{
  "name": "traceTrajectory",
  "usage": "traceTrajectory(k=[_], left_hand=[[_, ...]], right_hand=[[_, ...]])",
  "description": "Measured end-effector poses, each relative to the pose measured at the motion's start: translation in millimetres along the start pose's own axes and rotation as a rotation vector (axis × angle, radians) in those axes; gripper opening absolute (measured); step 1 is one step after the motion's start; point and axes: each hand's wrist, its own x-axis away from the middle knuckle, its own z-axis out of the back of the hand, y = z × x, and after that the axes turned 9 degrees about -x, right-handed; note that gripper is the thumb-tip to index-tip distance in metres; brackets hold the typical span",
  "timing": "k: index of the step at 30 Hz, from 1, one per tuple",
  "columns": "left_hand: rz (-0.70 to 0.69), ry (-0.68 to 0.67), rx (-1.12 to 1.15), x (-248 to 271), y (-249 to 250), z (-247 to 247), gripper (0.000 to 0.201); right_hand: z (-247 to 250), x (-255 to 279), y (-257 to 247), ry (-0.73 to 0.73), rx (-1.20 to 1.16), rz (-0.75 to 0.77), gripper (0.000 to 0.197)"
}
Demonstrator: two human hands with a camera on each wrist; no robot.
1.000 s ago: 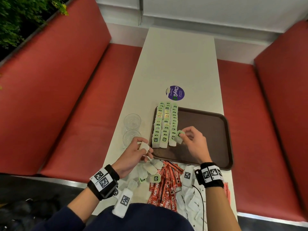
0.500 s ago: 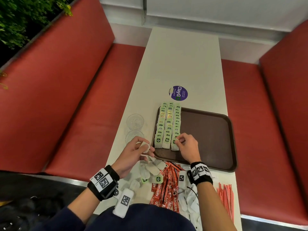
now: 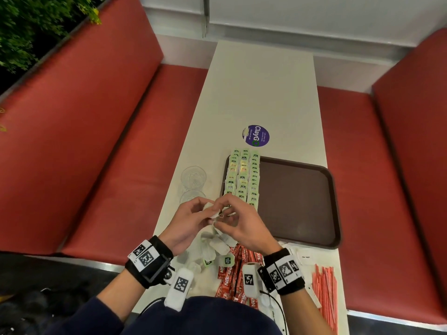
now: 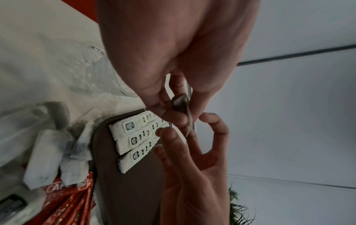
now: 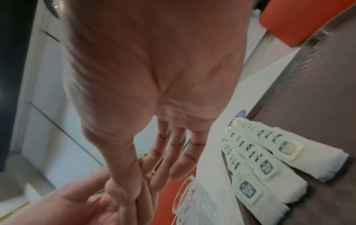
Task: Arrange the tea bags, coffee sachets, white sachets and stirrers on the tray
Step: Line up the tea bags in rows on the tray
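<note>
Both hands meet above the near left corner of the tray (image 3: 312, 240): the left hand (image 3: 186, 223) has a pinching grip on a tea bag (image 3: 210, 209), and the right hand (image 3: 242, 223) pinches its string with thumb and forefinger, other fingers spread. Three rows of tea bags (image 3: 243, 177) fill the tray's left side. Loose tea bags (image 3: 215, 245), coffee sachets (image 3: 232, 274), white sachets (image 3: 304, 257) and stirrers (image 3: 325, 286) lie on the tabletop (image 3: 261, 93) nearer the person.

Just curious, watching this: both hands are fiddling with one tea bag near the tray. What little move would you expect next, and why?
Probably the right hand takes the tea bag from the left hand and lays it at the near end of the tea bag rows on the tray. Both hands pinch it now, its string looped between them, and more loose bags wait on the table.
</note>
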Motion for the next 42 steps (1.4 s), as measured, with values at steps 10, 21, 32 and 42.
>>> traceTrajectory(k=[10, 21, 32, 42], left_hand=[[-0.012, -0.035, 0.014, 6.4, 7.7, 6.7, 0.029], [0.025, -0.080, 0.016, 6.3, 3.4, -0.5, 0.028], [-0.141, -0.103, -0.343, 4.1, -6.0, -1.4, 0.023], [-0.186, -0.001, -0.472, -10.5, -13.3, -9.9, 0.015]], right_hand=[[-4.0, 3.3, -9.3, 0.142, -0.054, 0.073, 0.020], [2.3, -1.2, -8.5, 0.233, 0.027, 0.110, 0.009], [11.3, 1.1, -9.3, 0.333, -0.018, -0.010, 0.009], [29.5, 4.6, 5.8, 0.457, 0.014, -0.104, 0.018]])
